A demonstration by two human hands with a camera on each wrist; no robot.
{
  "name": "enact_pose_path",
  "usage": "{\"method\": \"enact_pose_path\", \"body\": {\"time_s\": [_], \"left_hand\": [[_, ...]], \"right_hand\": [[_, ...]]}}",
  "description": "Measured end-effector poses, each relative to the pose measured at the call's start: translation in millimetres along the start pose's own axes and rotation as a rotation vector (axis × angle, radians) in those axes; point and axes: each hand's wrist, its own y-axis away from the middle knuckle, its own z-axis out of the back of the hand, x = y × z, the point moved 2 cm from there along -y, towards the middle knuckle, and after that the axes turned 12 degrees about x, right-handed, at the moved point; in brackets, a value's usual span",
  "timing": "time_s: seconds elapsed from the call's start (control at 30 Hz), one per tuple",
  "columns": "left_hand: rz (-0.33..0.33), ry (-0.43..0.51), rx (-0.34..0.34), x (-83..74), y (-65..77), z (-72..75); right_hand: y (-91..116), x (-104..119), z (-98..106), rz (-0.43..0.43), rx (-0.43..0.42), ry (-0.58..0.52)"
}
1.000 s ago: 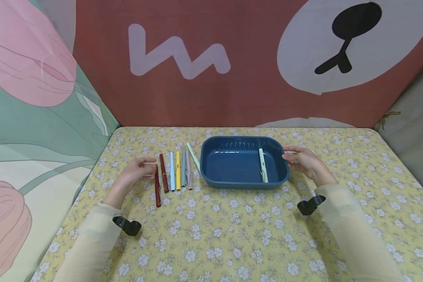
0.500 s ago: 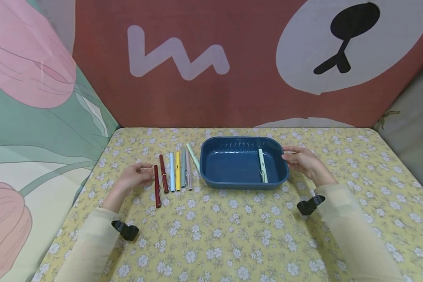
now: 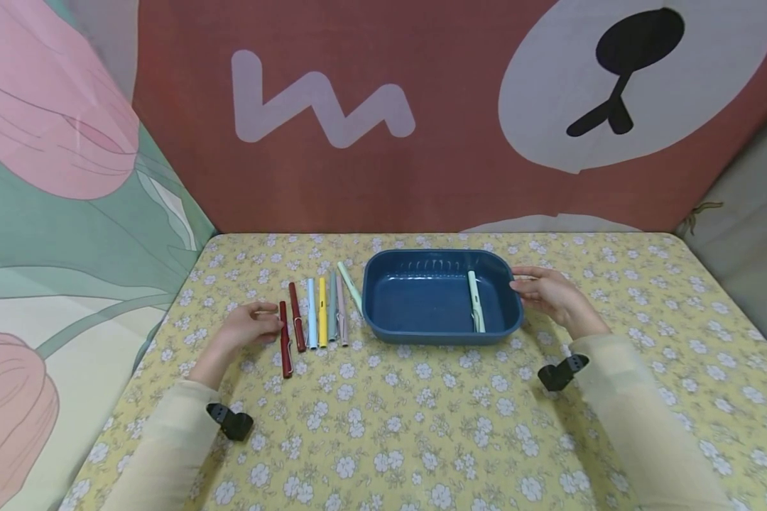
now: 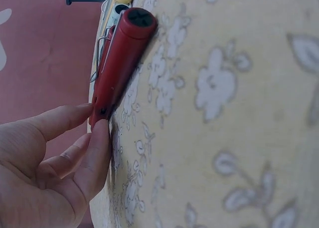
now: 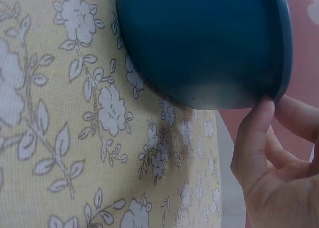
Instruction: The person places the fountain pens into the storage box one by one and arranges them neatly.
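My left hand [image 3: 246, 326] is beside a dark red pen [image 3: 285, 348], its thumb and a fingertip right at the pen's left side. The pen lies on the cloth with its clip end nearer me; the left wrist view shows that end of the red pen [image 4: 122, 53] close up. On the far right, the thumb and fingers of my right hand [image 3: 552, 294] touch the outer right end of a blue plastic tray [image 3: 434, 338], just under its rim. One pale green pen [image 3: 476, 301] leans inside the tray.
Between the left hand and the tray lie a second dark red pen [image 3: 297, 319], a light blue pen [image 3: 311, 312], a yellow pen [image 3: 322, 312], a grey-blue pen [image 3: 333, 305], a lilac pen [image 3: 341, 312] and a light green pen [image 3: 350, 284]. A flowered cloth [image 3: 383, 426] covers the table.
My left hand has drawn back slightly left and nearer me from the top of the red pen, then come in again lower along its side. The right hand and tray have stayed put.
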Motion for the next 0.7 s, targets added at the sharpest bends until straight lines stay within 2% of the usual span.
{"method": "enact_pose_path", "body": {"time_s": [0.43, 0.7], "left_hand": [[0.042, -0.008, -0.015, -3.0, -1.2, -4.5], [0.072, -0.015, -0.057, -4.5, -3.8, -6.7]], "right_hand": [[-1.2, -0.6, 0.1, -0.009, -0.005, 0.006], [-2.2, -0.4, 0.3, -0.02, -0.01, 0.006]]}}
